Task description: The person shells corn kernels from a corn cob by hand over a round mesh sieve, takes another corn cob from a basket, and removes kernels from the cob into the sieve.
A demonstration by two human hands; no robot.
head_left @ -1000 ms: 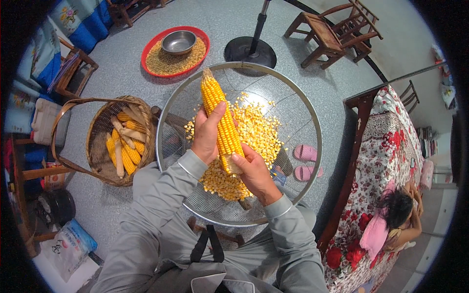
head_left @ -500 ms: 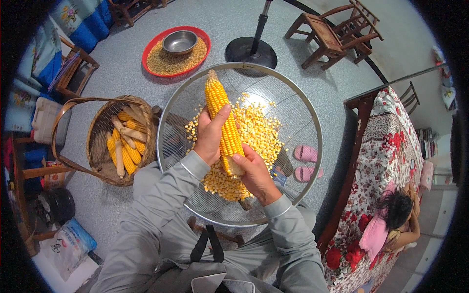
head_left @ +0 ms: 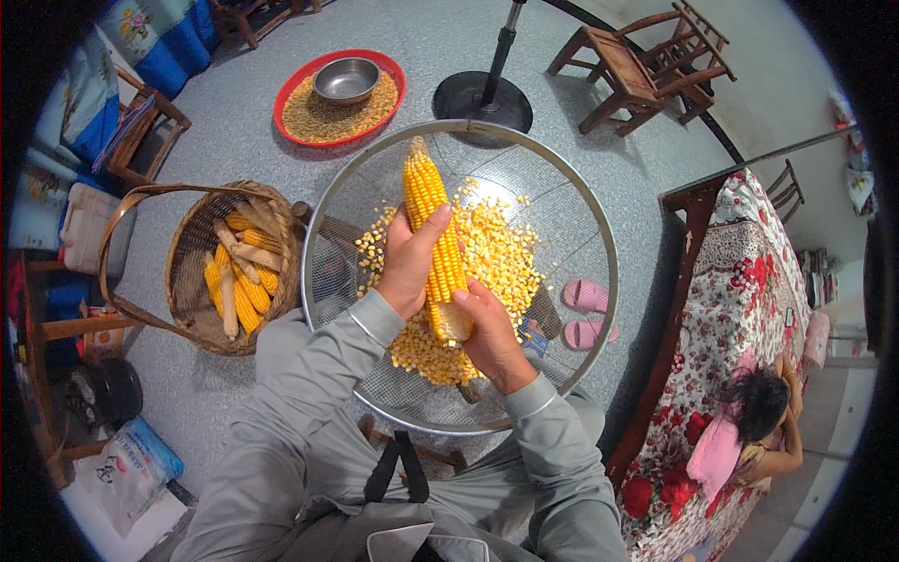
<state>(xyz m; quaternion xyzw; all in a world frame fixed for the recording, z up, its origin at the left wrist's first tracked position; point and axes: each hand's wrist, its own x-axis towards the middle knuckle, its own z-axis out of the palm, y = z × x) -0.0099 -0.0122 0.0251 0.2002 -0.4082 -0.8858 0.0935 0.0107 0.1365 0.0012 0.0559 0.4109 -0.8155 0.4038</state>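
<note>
A yellow ear of corn [head_left: 432, 206] is held tilted between both hands, its pale tip pointing away from me. My left hand [head_left: 408, 258] wraps round its middle, thumb across the kernels. At the near end my right hand [head_left: 492, 332] grips it, thumb pressed on the kernels beside a bare patch of cob. Beneath lies a heap of loose corn kernels [head_left: 506, 248] on a round wire-mesh sieve [head_left: 576, 225] with a metal rim. To the left, a wicker basket [head_left: 183, 272] holds corn ears and stripped cobs [head_left: 228, 300].
A red tray [head_left: 401, 94] of grain with a steel bowl [head_left: 346, 82] stands on the floor ahead, near a black stand base [head_left: 482, 103]. Pink slippers [head_left: 585, 295] lie beyond the sieve's right side. At right, a person [head_left: 758, 407] lies on a flowered bed [head_left: 749, 244]. Wooden chairs [head_left: 623, 70] stand far right.
The ear of corn has swung slightly, its tip shifting right and its near end left and nearer. Both hands keep hold of it, and more bare cob shows at the near end.
</note>
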